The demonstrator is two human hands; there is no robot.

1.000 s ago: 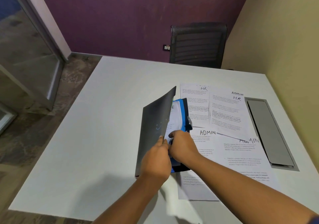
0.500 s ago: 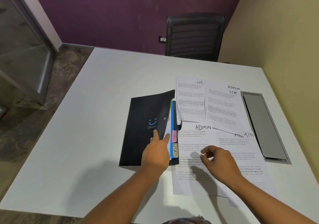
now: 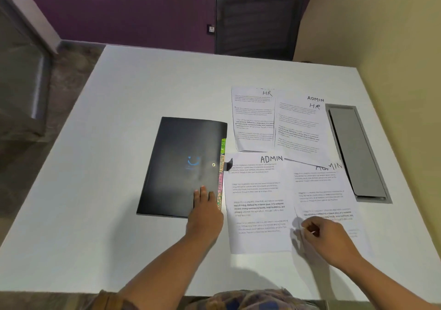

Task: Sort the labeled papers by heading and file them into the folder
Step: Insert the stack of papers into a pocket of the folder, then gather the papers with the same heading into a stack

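A black folder (image 3: 181, 164) lies closed on the white table (image 3: 148, 90), with coloured index tabs (image 3: 221, 173) showing along its right edge. My left hand (image 3: 205, 211) rests flat on the folder's lower right corner with straight fingers. To its right lie two sheets headed ADMIN (image 3: 259, 202), (image 3: 327, 190), and behind them two headed HR (image 3: 254, 118), (image 3: 299, 125). My right hand (image 3: 327, 238) hovers over the right ADMIN sheet's lower part, fingers loosely curled; whether it pinches the paper is unclear.
A grey cable hatch (image 3: 358, 152) is set into the table at the right. A black mesh chair (image 3: 257, 20) stands behind the far edge. A yellow wall runs along the right and a glass door stands at the left.
The folder's cover has come down from half open to flat and closed. My right hand left the folder and moved right over the ADMIN sheets. My left hand stayed on the cover.
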